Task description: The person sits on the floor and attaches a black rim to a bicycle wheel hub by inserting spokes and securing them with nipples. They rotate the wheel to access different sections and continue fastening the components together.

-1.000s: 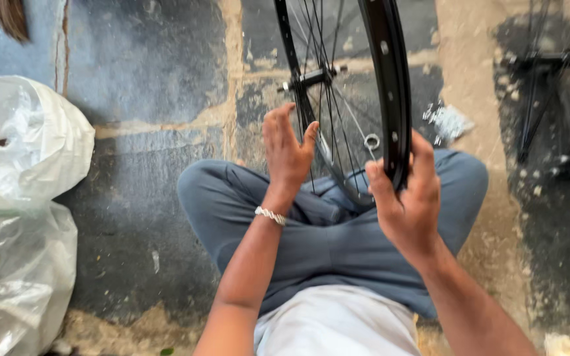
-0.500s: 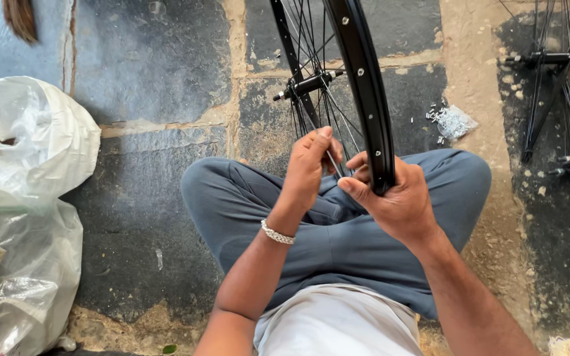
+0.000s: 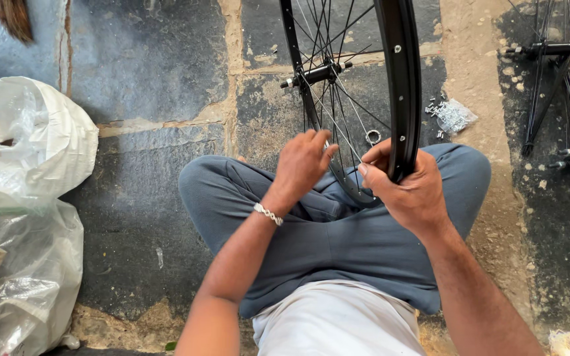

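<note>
Both hands sit lower on the wheel vs. half a sec ago; right hand grasps black rim w/ fingers wrapped round it; left hand is unclenched, fingertips on spokes (wheel upright over crossed legs); plastic bags lie left on stone floor.

A glossy black metal rim with thin bright metal spokes is seen; rough matt stone paving, crinkled shiny plastic bags and soft matt grey cloth trousers are shown
</note>
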### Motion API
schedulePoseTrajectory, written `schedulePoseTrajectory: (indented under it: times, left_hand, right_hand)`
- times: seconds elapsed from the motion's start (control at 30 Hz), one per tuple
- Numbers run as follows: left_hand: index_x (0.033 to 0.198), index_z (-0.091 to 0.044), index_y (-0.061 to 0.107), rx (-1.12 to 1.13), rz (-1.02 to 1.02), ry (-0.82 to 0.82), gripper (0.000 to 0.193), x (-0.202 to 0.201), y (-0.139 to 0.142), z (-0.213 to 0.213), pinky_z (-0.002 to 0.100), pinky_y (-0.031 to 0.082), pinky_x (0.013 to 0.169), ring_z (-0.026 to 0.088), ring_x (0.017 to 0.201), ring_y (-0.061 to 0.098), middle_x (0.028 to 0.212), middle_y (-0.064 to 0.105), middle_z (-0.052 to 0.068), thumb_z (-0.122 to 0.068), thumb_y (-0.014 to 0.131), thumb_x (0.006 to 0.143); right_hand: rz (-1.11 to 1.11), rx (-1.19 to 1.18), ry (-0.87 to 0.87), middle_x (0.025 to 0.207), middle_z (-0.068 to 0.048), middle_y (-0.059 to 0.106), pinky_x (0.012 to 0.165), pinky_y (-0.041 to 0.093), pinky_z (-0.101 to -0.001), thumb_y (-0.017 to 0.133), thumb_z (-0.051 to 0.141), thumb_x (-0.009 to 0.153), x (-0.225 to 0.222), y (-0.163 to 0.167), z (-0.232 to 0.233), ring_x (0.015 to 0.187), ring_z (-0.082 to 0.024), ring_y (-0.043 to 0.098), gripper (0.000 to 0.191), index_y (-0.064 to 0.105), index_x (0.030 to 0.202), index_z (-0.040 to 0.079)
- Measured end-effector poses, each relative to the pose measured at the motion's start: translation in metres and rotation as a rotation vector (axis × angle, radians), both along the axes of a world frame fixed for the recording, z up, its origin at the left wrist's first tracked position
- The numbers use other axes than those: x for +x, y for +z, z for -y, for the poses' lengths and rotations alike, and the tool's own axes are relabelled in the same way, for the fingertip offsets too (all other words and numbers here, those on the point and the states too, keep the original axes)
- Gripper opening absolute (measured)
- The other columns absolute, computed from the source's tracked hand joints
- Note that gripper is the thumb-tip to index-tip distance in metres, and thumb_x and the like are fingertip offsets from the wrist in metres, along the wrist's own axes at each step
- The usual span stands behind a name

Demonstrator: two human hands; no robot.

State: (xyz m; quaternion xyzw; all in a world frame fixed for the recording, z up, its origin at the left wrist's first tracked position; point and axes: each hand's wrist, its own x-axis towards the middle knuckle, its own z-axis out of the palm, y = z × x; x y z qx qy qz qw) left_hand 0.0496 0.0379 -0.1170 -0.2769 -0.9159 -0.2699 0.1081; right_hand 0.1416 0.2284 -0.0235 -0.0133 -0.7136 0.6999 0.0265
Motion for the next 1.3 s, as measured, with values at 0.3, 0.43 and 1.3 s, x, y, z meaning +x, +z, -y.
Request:
schedulePoseTrajectory:
  times: [0.3, 0.43, 1.3]
  left_hand:
    - [0.125, -0.009, 0.066, -0.326, -0.278, 0.064, 0.030, -0.054, -0.019, 0.011, 0.036, 0.047, 0.059, 0.022, 0.069, 0.062, 0.082, 0.064, 0.009, -0.007, 0.059, 0.096]
    - [0.121, -0.005, 0.067, -0.379, -0.339, 0.043, 0.023, -0.072, -0.028, 0.019, 0.031, 0.041, 0.050, 0.015, 0.060, 0.058, 0.075, 0.064, 0.008, -0.002, 0.059, 0.099]
    - [0.121, -0.008, 0.069, -0.336, -0.540, -0.008, 0.025, -0.079, -0.032, 0.040, 0.031, 0.048, 0.064, 0.015, 0.074, 0.062, 0.087, 0.067, 0.005, -0.006, 0.063, 0.098]
  right_hand:
    - [0.011, 0.123, -0.007, 0.075, 0.001, 0.068, 0.058, 0.047, -0.0176, 0.073, 0.006, 0.090, 0.001, 0.005, 0.010, 0.067, -0.002, 0.060, 0.010, 0.070, 0.099, 0.002]
    - [-0.014, 0.145, 0.029, 0.072, 0.002, 0.068, 0.055, 0.048, -0.0176, 0.072, 0.007, 0.090, 0.002, 0.007, 0.014, 0.063, -0.001, 0.060, 0.010, 0.070, 0.099, 0.003]
    - [-0.009, 0.161, 0.000, 0.071, 0.002, 0.067, 0.054, 0.047, -0.0176, 0.072, 0.006, 0.089, 0.005, 0.005, 0.019, 0.062, -0.001, 0.059, 0.009, 0.070, 0.097, 0.003]
